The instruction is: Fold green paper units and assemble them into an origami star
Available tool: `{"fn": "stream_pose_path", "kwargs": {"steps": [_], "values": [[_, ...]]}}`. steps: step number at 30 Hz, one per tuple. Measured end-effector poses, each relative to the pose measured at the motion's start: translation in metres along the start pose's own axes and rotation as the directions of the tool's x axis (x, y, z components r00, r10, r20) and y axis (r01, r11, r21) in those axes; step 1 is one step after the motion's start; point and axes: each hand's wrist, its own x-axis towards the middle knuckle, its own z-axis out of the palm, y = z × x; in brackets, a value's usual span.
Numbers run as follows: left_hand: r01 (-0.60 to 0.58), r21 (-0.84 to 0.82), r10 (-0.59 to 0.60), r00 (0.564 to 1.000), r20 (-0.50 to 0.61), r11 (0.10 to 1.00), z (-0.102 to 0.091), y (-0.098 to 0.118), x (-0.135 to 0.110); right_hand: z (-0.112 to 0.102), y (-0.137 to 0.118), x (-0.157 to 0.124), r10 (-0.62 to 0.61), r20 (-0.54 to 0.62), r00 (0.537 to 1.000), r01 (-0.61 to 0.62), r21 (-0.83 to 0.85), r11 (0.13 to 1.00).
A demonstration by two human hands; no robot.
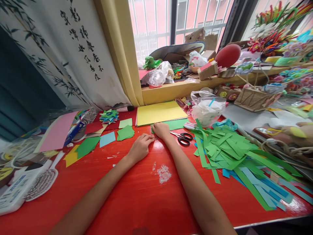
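Observation:
My right hand (pixel 161 131) is curled, fingers closed, in front of the yellow paper stack. A bit of green paper (pixel 152 129) peeks out at its fingertips. To its right lies a longer green paper piece (pixel 178 124), partly behind the hand. My left hand (pixel 140 147) rests just nearer to me, thumb and fingers pinched together close to the right hand; whatever sits in the pinch is hidden or too small to name. Scissors (pixel 183 138) with black handles lie beside my right wrist. A stack of green squares (pixel 125 133) and a light blue square (pixel 107 139) lie left of my hands.
Yellow sheets (pixel 158 112) are stacked at the back. On the right is a heap of green paper strips (pixel 225 147) with blue ones, behind it a plastic bag (pixel 207 109). A white hairbrush (pixel 45 181) lies at left, near a folded paper ornament (pixel 109 116).

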Motion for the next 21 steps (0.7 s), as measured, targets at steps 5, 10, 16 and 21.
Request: {"fn": "stream_pose_path", "kwargs": {"steps": [5, 10, 16, 21], "values": [[-0.006, 0.002, 0.006, 1.000, -0.030, 1.000, -0.0016, 0.0023, 0.0028, -0.0006, 0.0001, 0.0000, 0.001, 0.006, 1.000, -0.001, -0.005, 1.000], [0.007, 0.017, -0.006, 0.999, -0.049, 1.000, -0.0032, 0.0026, 0.0007, -0.0007, -0.0003, 0.0002, 0.007, 0.012, 1.000, -0.007, -0.008, 1.000], [0.001, 0.025, 0.000, 0.999, -0.038, 1.000, -0.0048, 0.0018, -0.0012, -0.0004, 0.0001, 0.0003, -0.001, 0.007, 1.000, 0.001, -0.003, 1.000], [0.015, 0.085, -0.015, 1.000, -0.007, 0.996, -0.0016, -0.0011, -0.0004, -0.0004, 0.0000, 0.0000, 0.002, 0.013, 1.000, -0.002, -0.004, 1.000]]}}
